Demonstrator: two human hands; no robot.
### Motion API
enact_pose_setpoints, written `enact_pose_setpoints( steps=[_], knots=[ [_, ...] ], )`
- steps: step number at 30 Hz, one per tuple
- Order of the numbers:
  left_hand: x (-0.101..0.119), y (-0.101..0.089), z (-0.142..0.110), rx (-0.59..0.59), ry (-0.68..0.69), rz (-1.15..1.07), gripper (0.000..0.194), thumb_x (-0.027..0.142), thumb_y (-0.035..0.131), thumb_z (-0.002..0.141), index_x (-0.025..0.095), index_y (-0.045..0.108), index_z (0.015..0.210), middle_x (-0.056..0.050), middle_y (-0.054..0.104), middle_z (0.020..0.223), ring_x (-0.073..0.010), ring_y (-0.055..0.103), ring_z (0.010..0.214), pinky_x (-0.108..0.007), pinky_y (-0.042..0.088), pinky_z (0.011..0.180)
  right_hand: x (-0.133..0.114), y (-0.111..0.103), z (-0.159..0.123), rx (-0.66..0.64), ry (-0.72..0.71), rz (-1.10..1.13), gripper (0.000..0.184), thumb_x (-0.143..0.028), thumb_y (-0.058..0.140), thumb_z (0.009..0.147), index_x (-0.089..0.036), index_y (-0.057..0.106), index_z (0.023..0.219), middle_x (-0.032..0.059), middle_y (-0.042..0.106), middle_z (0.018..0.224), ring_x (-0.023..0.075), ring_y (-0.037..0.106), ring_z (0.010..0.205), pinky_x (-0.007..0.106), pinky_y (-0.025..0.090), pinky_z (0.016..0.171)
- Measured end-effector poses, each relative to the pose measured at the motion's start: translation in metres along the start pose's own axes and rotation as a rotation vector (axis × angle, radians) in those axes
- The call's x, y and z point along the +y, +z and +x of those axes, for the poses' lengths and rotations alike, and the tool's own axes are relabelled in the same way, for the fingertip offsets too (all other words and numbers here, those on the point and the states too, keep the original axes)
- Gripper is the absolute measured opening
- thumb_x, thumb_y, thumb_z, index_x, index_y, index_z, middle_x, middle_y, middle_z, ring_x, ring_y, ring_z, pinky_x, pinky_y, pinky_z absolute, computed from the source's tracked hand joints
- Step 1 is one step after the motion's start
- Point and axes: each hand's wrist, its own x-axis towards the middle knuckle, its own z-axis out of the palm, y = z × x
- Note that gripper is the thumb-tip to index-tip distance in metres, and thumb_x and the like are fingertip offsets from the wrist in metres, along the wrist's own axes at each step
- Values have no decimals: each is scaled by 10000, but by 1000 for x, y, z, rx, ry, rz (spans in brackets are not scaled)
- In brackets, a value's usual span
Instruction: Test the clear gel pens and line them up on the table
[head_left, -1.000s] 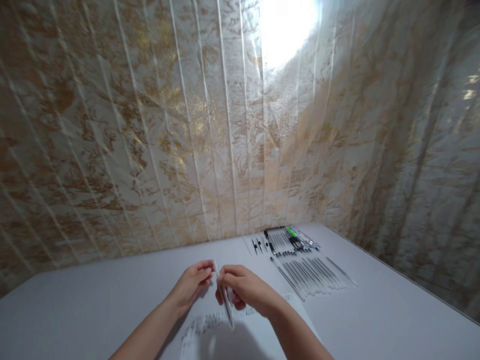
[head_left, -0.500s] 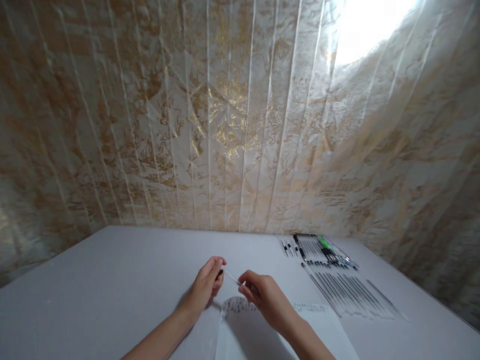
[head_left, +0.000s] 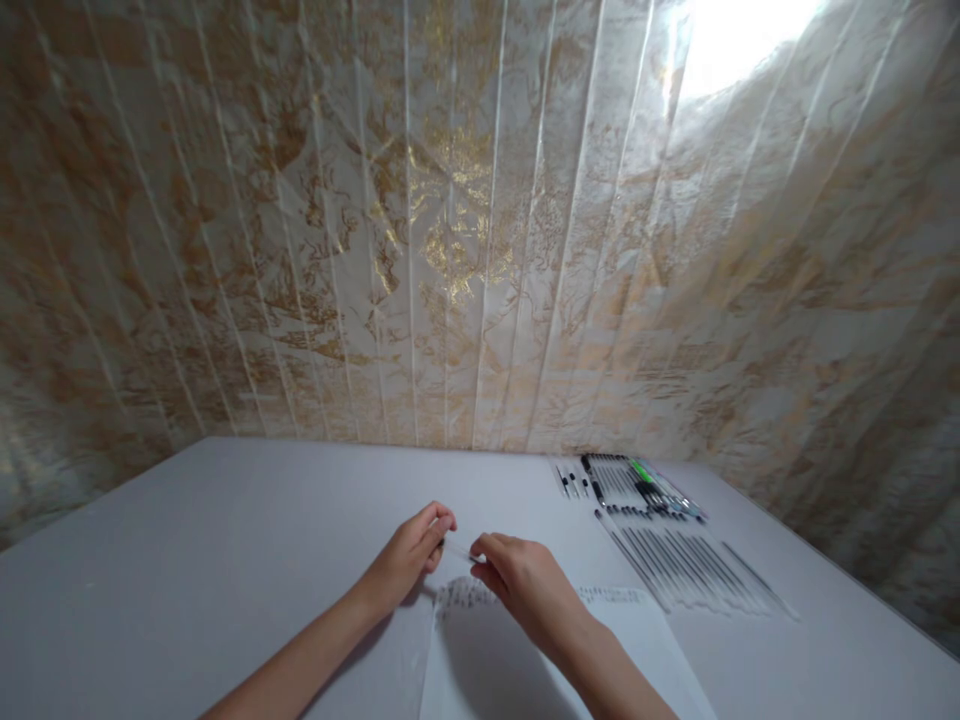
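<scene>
Holding a slim clear rod (head_left: 459, 551) between both hands, we have it over the surface (head_left: 225, 560), just beyond the top edge of a sheet of paper (head_left: 615, 660). Our left hand (head_left: 420, 545) curls its fingers narrowly round one end; our right hand (head_left: 517, 580) pinches the other with thumb and forefinger, where a small dark bit shows. Whether this is one piece or two meeting end to end, we cannot tell. A grip at each end probably lets us keep so thin a thing in line, and so narrow a shape seems to call for fingertips rather than a whole palm.

To our right, slender dark-cored sticks (head_left: 690, 565) lie side by side at a slant, likely spread singly so that each can be picked up without disturbing its neighbour. Beyond them, small black pieces (head_left: 645, 514) form a row, and near a bright green strip (head_left: 641, 470) more thin parts gather, too small for us to name. The paper looks flat, smooth and matt, with dark marks along its top; the surface is pale and plain. Behind, a shiny wall covering (head_left: 375, 250) shows upright creases and gold patterning.
</scene>
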Motion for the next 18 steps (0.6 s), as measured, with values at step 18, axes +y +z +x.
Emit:
enact_pose_setpoints(
  steps=[18],
  knots=[
    [6,20,-6,220,-91,-523,380,521,741,703,155,647,736,29,522,646,-99,455,606,-197,408,617,10,24,9,0,132,984,446,-587,583,790,-142,603,773,-37,534,550,64,357,457,211,264,464]
  ],
)
